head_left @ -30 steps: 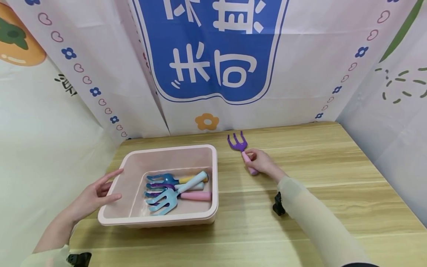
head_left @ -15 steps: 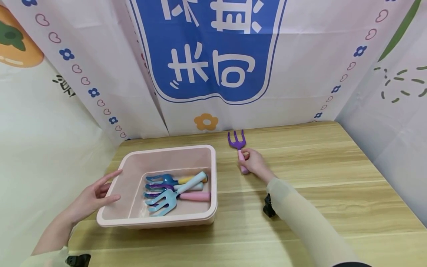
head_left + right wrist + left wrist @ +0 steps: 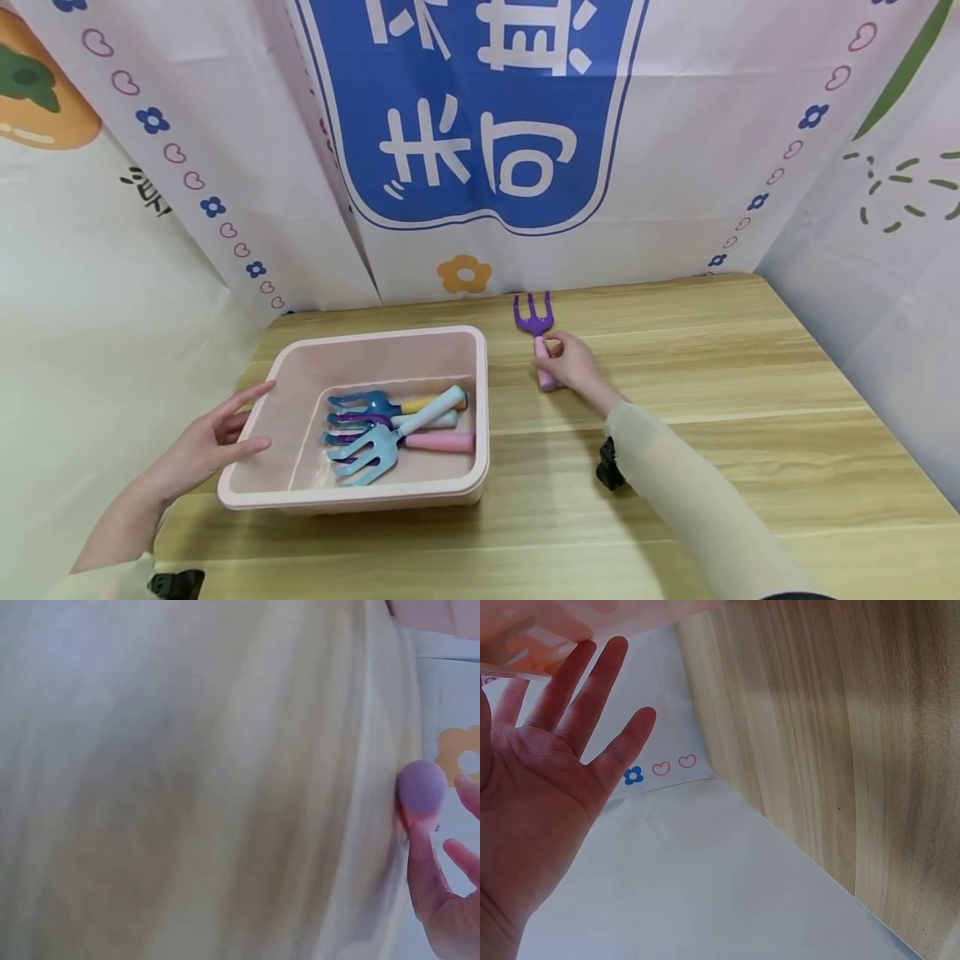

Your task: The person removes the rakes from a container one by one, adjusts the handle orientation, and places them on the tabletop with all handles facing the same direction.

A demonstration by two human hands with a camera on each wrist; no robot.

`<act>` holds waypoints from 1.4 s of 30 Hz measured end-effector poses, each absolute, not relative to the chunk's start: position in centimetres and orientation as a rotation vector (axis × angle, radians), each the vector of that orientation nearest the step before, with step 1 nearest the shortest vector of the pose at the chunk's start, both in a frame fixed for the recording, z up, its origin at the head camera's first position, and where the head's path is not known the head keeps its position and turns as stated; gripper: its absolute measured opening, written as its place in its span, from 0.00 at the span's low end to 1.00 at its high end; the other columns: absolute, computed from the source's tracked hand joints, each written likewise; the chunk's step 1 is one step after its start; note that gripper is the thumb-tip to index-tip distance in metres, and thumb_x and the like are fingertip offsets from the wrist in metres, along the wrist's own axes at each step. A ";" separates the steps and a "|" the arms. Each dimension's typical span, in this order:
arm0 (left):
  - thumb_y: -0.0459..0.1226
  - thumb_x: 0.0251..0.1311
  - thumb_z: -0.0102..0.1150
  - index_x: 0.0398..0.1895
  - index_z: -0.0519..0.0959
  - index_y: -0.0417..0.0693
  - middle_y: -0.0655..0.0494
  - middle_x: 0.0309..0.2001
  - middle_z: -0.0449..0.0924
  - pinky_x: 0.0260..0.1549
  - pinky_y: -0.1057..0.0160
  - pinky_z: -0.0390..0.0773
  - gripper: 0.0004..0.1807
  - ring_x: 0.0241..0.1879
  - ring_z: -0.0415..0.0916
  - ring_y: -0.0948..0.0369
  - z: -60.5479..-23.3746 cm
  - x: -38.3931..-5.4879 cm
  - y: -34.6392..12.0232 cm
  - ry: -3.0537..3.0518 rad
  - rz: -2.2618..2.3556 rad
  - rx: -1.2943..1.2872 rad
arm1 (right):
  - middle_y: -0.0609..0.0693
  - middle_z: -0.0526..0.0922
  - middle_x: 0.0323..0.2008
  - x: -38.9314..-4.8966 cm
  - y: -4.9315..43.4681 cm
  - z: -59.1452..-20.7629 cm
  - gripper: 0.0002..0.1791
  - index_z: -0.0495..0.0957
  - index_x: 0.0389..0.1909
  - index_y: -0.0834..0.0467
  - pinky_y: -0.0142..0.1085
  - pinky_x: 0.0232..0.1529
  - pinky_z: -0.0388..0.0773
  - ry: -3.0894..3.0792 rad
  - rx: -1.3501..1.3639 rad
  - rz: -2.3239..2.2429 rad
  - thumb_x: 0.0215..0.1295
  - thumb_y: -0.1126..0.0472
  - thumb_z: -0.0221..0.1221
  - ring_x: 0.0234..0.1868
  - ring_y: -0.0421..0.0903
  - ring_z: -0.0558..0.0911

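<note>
In the head view a garden hand fork (image 3: 534,321) with purple tines and a pink handle lies on the table near the back edge, tines toward the wall. My right hand (image 3: 576,367) pinches its handle between thumb and fingers. The right wrist view shows the handle's rounded lilac end (image 3: 422,785). At the left, my left hand (image 3: 201,446) rests against the rim of a pale pink plastic bin (image 3: 480,417), its fingers spread and nearly straight. Inside the bin several hand forks lie piled, a light blue one (image 3: 384,446) on top, others with yellow and pink handles.
The wooden table (image 3: 675,467) extends right of the bin and in front of it. A printed cloth wall (image 3: 660,242) stands along the back edge, with more cloth at both sides.
The purple fork has swung straighter, its handle end shifting left with my right hand; it now points squarely at the back wall. The left hand and bin hold still.
</note>
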State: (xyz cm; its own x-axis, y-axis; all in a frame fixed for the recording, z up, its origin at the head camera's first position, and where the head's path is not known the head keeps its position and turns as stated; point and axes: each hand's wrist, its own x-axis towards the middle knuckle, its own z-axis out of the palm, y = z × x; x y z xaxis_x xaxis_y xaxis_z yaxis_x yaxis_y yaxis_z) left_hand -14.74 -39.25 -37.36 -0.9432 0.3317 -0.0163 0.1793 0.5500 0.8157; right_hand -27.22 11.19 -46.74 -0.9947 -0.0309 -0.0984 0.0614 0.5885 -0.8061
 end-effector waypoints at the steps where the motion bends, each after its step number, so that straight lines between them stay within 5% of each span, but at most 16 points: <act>1: 0.25 0.62 0.59 0.76 0.54 0.51 0.26 0.52 0.75 0.31 0.61 0.82 0.42 0.42 0.80 0.68 -37.3 -14.7 -39.3 2.614 1.345 0.436 | 0.60 0.78 0.47 -27.2 11.2 -46.5 0.33 0.69 0.65 0.60 0.42 0.43 0.79 2.714 0.013 -1.378 0.60 0.57 0.67 0.44 0.54 0.78; 11: 0.26 0.62 0.60 0.76 0.52 0.47 0.20 0.54 0.70 0.31 0.61 0.82 0.42 0.42 0.80 0.68 -37.2 -14.6 -39.2 2.609 1.345 0.455 | 0.66 0.75 0.54 -26.7 11.9 -43.7 0.33 0.67 0.66 0.65 0.47 0.50 0.77 2.667 -0.170 -1.477 0.62 0.59 0.66 0.52 0.60 0.77; 28: 0.26 0.62 0.60 0.76 0.54 0.46 0.25 0.55 0.72 0.35 0.60 0.83 0.40 0.46 0.78 0.68 -37.1 -15.0 -39.7 2.540 1.390 0.457 | 0.66 0.77 0.53 -26.1 12.5 -36.4 0.30 0.68 0.64 0.66 0.48 0.51 0.76 2.467 -0.849 -1.452 0.61 0.65 0.65 0.50 0.59 0.79; 37: 0.22 0.61 0.58 0.73 0.58 0.47 0.60 0.51 0.82 0.32 0.58 0.83 0.38 0.45 0.80 0.64 -37.4 -15.1 -39.8 2.457 1.502 0.552 | 0.59 0.76 0.57 -26.2 10.9 -31.7 0.35 0.66 0.68 0.60 0.50 0.55 0.72 2.395 -1.030 -1.265 0.61 0.61 0.66 0.55 0.53 0.76; 42: 0.22 0.61 0.58 0.73 0.58 0.47 0.61 0.50 0.82 0.32 0.58 0.83 0.38 0.45 0.80 0.64 -37.4 -15.1 -39.7 2.460 1.504 0.562 | 0.56 0.75 0.59 -26.4 9.1 -30.2 0.37 0.66 0.69 0.56 0.48 0.56 0.73 2.385 -1.118 -1.169 0.60 0.57 0.68 0.58 0.51 0.74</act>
State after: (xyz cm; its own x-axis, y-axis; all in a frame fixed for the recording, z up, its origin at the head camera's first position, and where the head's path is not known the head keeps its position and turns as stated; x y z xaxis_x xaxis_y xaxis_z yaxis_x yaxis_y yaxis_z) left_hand -15.06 -39.73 -37.41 -0.9070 0.4205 0.0243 0.2132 0.4088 0.8874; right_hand -26.44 9.07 -30.22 -0.6705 -0.7355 0.0970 -0.5270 0.3803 -0.7600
